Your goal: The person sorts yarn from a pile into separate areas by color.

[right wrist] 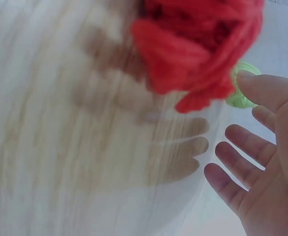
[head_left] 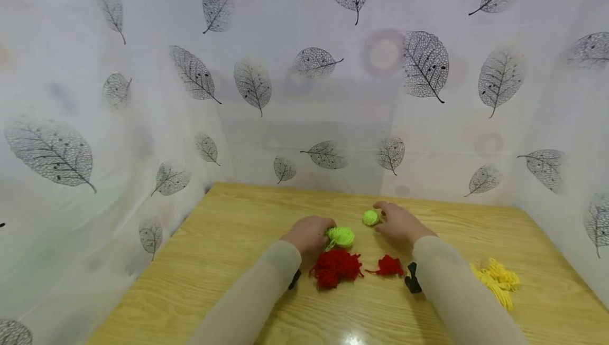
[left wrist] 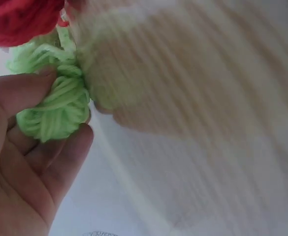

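On the desk [head_left: 257, 207], a green yarn bundle [head_left: 341, 236] was pinched by the thumb and fingers of the left hand [head_left: 310, 233], just beyond a red yarn heap [head_left: 335, 268]. Just beside a smaller green ball [head_left: 370, 217], the right hand [head_left: 400, 223] was held with fingers extended and spread; contact could not be told.

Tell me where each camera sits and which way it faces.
Head: worn on the head, facing forward and down at the table; sleeves, left grip and right grip show.
Left wrist: worn there, facing the left grip pinching a green yarn bundle.
Right wrist: worn there, facing the right grip near a small green ball.
Head and left-wrist views share that bundle.
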A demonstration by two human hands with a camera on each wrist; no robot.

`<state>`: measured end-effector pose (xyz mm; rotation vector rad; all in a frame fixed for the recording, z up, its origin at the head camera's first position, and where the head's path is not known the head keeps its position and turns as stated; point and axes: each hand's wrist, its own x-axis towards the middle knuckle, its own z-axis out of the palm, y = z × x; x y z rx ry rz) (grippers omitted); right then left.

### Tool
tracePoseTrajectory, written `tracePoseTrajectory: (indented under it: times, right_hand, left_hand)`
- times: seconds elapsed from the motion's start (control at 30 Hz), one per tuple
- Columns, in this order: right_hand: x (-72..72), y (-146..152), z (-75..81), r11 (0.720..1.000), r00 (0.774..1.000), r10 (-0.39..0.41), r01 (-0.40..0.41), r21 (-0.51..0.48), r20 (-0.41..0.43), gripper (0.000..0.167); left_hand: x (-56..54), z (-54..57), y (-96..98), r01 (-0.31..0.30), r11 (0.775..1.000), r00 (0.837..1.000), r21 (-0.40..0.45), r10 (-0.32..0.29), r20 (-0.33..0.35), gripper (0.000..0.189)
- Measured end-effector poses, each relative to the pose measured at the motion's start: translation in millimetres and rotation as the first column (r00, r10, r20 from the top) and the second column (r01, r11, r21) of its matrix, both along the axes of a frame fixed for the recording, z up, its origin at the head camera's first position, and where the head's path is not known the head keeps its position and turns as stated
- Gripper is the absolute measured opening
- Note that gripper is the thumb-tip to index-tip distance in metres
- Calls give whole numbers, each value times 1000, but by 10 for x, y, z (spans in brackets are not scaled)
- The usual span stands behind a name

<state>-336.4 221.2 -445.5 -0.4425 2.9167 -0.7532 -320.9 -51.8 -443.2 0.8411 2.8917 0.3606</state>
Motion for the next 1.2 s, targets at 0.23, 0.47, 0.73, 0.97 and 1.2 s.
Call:
tracePoseTrajectory:
  times: [0.23,0.47,0.73,0.97,1.2]
  right_hand:
    - [60,44,7,1000,1000,2,-2,-11,-9,63]
    - [113,67,-16,999,1000,-7,7,-48,4,62]
    - [176,84,-42,997,999,-28,30,-73,25,60]
    - [185,129,-48,996,1000,-23,24,-91,4,60]
    - [253,188,-50,994,999,7,-12,-113,-46,59]
  left_hand:
    - [-187,43,153,-21,1000,998,-2,21,-62,30]
    - [-428,79,330,-89,993,988,-79,77,-137,26]
    - [-493,-52,504,-130,985,981,-117,111,-156,27]
    - [-432,-5,412,-77,991,988,-108,61,-142,49]
    - [-256,154,209,-24,1000,996,-11,23,-84,57]
